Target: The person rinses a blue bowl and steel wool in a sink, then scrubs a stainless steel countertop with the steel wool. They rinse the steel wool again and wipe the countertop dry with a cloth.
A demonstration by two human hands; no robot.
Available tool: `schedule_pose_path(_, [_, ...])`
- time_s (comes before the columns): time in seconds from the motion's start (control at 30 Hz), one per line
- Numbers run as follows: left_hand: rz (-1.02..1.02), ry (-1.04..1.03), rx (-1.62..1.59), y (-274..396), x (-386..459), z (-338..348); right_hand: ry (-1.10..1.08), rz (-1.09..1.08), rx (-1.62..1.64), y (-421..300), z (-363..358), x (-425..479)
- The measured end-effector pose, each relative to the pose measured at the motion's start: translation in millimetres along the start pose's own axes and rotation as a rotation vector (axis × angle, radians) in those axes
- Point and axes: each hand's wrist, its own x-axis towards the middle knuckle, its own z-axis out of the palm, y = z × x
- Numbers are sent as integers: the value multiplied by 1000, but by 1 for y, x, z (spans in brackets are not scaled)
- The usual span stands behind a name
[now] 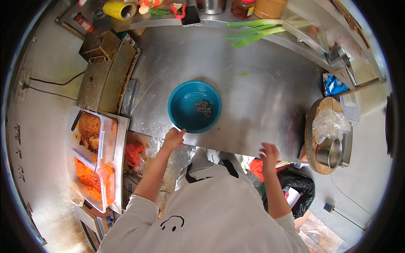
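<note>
A teal plastic basin (177, 118) stands on the stainless steel table (246, 104), with a grey steel-wool scourer (204, 108) lying inside it, right of the middle. My left hand (174, 138) is at the basin's lower left edge, fingers curled and the thumb side close to the rim. A small white patch shows by its fingertips; whether the hand grips anything cannot be told. Over the table's front edge, well to the right of the basin, my right hand (269, 155) hangs with bent fingers apart and nothing visible in it.
Green onion stalks (253, 30) overhang the back shelf. On the left are a metal appliance (98, 82) and plastic tubs of orange food (100, 136). At right, a round wooden board (310, 139) bears a plastic bag and a steel pot (329, 153). A black bin bag (303, 189) sits below.
</note>
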Motion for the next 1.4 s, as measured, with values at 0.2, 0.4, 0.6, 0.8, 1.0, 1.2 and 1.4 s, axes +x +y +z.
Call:
schedule_pose_path(0.2, [-103,-90,-581,-16,31,-18,-670,-826,-652,5,160,16])
schedule_pose_path(0.4, [-103,-236,-697,-5,50,-3,-671,-916,-1188,62,248,82])
schedule_pose_path(0.6, [-143,-261,-841,-6,50,2,-462,-702,-1250,75,297,87])
schedule_pose_path(0.8, [-171,-296,-852,-9,60,10,-562,-629,-1151,91,298,84])
schedule_pose_path(1.0, [-203,-278,-864,-5,58,19,-588,-884,-1288,78,296,98])
schedule_pose_path(1.2, [-216,-228,-876,-5,50,20,-730,-917,-1143,79,296,105])
schedule_pose_path(1.4, [-224,-300,-887,-10,45,19,-1029,-824,-1140,61,302,91])
